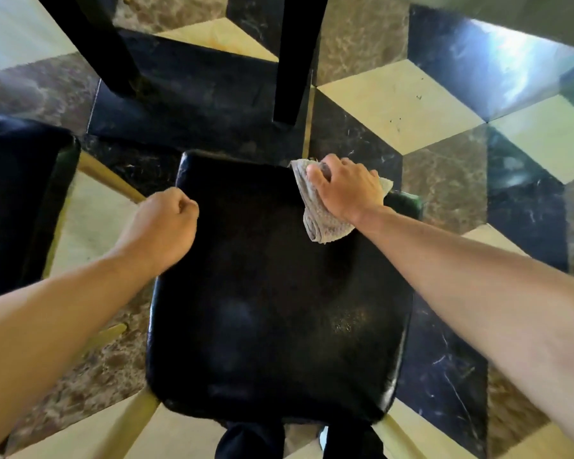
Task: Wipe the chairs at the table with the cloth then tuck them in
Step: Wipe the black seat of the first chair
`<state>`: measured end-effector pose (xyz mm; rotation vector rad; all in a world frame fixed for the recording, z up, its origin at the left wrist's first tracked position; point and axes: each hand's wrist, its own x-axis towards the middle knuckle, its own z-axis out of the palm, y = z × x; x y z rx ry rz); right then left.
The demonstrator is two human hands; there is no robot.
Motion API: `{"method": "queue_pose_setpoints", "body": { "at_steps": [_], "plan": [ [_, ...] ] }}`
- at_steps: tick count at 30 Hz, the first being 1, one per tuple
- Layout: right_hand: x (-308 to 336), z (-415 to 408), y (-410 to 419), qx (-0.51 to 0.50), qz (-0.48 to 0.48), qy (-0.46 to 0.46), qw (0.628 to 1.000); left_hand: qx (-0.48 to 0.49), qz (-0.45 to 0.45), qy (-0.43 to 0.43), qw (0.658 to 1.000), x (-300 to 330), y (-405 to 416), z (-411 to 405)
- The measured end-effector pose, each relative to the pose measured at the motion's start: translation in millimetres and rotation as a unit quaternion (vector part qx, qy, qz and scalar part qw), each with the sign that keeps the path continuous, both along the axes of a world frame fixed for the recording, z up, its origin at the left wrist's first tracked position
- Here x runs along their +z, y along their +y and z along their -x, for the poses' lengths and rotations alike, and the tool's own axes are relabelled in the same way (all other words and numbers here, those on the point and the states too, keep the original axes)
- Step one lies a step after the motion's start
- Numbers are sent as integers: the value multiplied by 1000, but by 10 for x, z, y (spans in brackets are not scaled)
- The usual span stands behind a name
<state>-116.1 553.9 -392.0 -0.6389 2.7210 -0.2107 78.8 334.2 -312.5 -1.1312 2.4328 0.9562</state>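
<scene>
Though crumpled, nubbly cloth (pixel 318 213) on glossy seat (pixel 272 309)

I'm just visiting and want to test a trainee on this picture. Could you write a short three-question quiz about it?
1. True or false: the cloth lies on the floor.
2. Which hand presses the cloth on the seat? A) left B) right C) both
3. Fill in: the left hand is a closed ____ holding nothing.

Key:
1. False; it is on the seat, near the far right corner.
2. B; the right hand covers it.
3. Fist, at the seat's left edge.
</scene>
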Motion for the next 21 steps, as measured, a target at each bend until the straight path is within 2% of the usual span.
{"method": "queue_pose_setpoints", "body": {
  "at_steps": [5,11,14,17,21],
  "plan": [
    [-49,-59,643,-75,15,31,997,-47,-41,-23,998,-29,554,208],
    [-43,-333,1080,-249,30,38,967,-130,-104,-93,982,-8,1177,314],
    [1,-495,1334,-349,65,-16,935,-185,-98,-137,968,-23,1384,306],
    [26,-758,1538,-449,113,-97,881,-197,-80,-157,965,-58,1501,257],
    [71,-1258,1674,-494,97,-170,847,-198,-66,-183,961,-41,1563,178]
  ]
}}
